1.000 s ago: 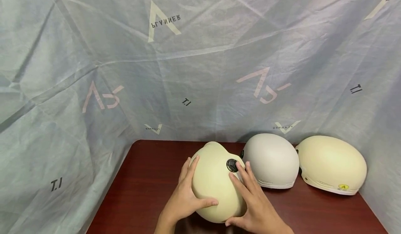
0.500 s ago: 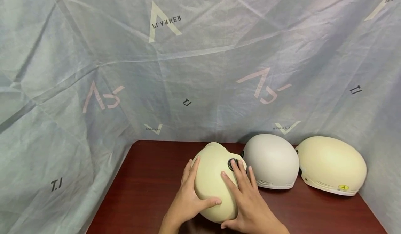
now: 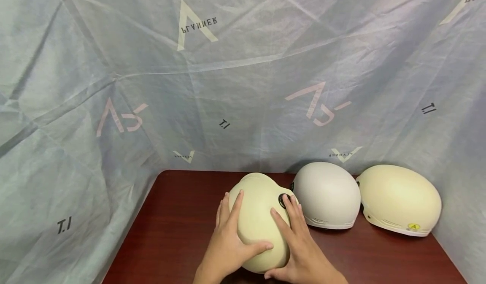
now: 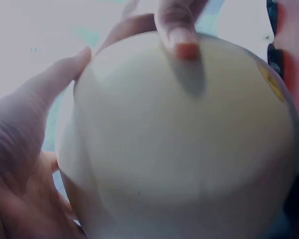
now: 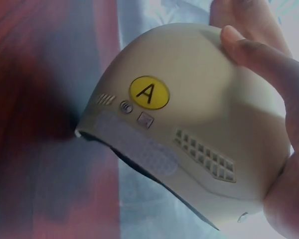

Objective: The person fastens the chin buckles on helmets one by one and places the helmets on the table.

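A cream helmet is held between both hands over the table, turned so that a black round piece faces up at its right. My left hand grips its left side, fingers spread along the shell and thumb across the near part. On the other side my right hand holds it, fingertips by the round piece and thumb low. In the right wrist view the helmet shows a yellow "A" sticker and a vent grille. Its smooth shell fills the left wrist view.
A grey helmet and a second cream helmet stand side by side at the right on the dark red table. Behind and around the table hangs a wrinkled grey sheet with printed lettering.
The right hand has shifted slightly left round the shell, its fingertips moving onto the black round piece. The helmet has turned a little between the hands. The other two helmets have stayed put.
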